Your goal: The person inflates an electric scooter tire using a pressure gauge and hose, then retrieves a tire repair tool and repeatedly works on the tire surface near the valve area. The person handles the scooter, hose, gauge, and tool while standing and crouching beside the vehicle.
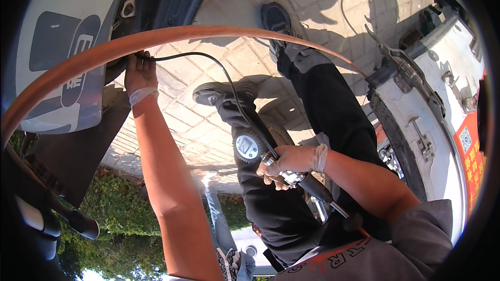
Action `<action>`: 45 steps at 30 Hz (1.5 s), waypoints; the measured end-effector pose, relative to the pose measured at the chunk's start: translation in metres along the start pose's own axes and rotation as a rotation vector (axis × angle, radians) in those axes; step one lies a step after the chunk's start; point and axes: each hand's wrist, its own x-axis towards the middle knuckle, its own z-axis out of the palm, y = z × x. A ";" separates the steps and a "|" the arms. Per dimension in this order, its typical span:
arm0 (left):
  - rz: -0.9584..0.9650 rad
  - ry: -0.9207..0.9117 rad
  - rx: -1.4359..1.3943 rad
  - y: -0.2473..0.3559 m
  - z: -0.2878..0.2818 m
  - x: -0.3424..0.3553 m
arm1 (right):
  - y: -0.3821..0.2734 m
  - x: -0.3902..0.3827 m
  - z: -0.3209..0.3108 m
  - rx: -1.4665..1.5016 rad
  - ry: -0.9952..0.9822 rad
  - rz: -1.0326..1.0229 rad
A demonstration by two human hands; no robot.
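My right hand (294,160), in a thin see-through glove, is closed round a tyre inflator gun (247,147) with a round digital gauge, held in front of my legs. From the gun a thin black hose (228,78) curves up and left to my left hand (140,74). That hand, also gloved, reaches in beside the grey-and-white vehicle panel (57,36), its fingers closed on the hose end. The hose end and whatever it meets there are hidden in shadow. A thick orange-brown hose (182,32) arches across, passing above my left hand.
On the right stands a white vehicle body (416,140) with metal latches and a red sign (471,151). My shoes (276,18) are on sunlit paving (234,0). A person's jeans-clad leg (221,218) and a green hedge (120,203) show at the lower left.
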 end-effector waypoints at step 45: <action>-0.240 0.435 0.839 -0.023 -0.020 -0.022 | 0.004 0.001 -0.002 -0.096 0.036 0.074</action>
